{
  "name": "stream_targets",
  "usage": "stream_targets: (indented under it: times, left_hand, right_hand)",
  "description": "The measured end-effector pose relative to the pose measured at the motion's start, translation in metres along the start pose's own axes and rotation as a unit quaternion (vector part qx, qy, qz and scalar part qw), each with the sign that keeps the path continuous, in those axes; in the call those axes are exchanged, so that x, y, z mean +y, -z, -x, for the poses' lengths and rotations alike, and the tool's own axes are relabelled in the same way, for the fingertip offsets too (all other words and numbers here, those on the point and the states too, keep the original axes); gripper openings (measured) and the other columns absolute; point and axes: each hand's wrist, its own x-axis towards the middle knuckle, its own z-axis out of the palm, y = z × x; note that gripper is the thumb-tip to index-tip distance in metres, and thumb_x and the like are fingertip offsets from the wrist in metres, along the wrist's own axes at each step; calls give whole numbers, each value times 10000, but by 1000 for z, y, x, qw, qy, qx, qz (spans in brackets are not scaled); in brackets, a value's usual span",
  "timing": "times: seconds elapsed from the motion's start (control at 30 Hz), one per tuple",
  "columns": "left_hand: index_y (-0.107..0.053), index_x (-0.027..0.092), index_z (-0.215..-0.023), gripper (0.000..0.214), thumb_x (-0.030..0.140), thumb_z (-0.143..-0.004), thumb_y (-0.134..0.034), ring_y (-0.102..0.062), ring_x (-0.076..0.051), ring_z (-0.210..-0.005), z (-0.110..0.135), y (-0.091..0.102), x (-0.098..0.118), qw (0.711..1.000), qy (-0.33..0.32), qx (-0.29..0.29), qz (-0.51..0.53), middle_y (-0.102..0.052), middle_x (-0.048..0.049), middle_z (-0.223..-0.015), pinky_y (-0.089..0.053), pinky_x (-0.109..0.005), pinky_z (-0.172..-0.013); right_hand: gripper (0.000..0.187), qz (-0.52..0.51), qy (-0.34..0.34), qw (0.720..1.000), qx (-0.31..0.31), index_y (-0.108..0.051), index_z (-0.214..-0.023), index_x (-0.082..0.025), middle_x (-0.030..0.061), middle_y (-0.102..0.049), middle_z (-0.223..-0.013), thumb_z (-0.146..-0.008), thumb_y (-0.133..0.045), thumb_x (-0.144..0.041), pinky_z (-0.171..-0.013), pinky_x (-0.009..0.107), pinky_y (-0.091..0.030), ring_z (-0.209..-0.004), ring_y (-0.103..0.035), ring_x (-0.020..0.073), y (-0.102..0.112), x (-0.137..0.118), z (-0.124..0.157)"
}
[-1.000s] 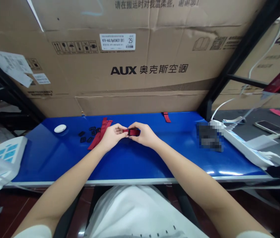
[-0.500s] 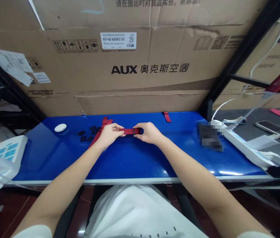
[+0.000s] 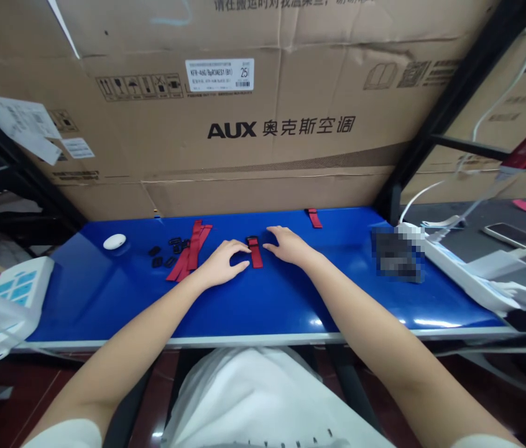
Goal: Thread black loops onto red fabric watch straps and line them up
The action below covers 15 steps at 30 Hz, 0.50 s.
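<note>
A short red webbing strap (image 3: 256, 255) with a black buckle (image 3: 252, 239) at its far end lies on the blue tabletop (image 3: 263, 305). Just left of it is my left hand (image 3: 226, 261), thumb and fingers apart, its fingertips close to the strap's edge. My right hand (image 3: 290, 245) hovers to the strap's right with nothing in it, fingers spread. Beyond my left hand lie several loose red straps (image 3: 195, 246) in an overlapping pile. Small black plastic buckles (image 3: 176, 244) are scattered beside that pile. Another red strap with a buckle (image 3: 314, 218) rests at the back.
A white oval object (image 3: 114, 241) sits at the back left. White power strips stand at the left (image 3: 23, 292) and right (image 3: 459, 267) ends, with cables. A blurred-out dark item (image 3: 396, 255) lies on the right. A large cardboard box (image 3: 272, 155) walls off the back.
Both hands have let go of the red strap, which now lies on the table with its buckle end away from me. The hands have opened and moved apart.
</note>
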Motion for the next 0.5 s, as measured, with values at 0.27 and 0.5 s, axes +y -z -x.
stream_targets:
  times: [0.27,0.5]
  left_hand:
    - [-563,267,-1341,431,382,-936,-468,-389,-319,-1347,-3,-12,-1,991,21,-28,-130,-479,-92,-1454,-325,-529,-1094]
    - [-530,231,-1380,460,361,-954,-412,-362,-291,-1399,-8,-11,-8,987,37,-32,-155,-438,-87,-1499,-279,-478,-1147]
  right_hand:
    - [620,63,-18,991,-115,-391,-1484,-235,80,-266,-1580,-931,-441,-512,-1173,543,-192,-1463,-200,358,1,6,-1]
    - [613,76,21,995,-53,-320,-1515,-233,42,-229,-1595,-977,-254,-521,-1195,511,-135,-1480,-168,302,-4,8,15]
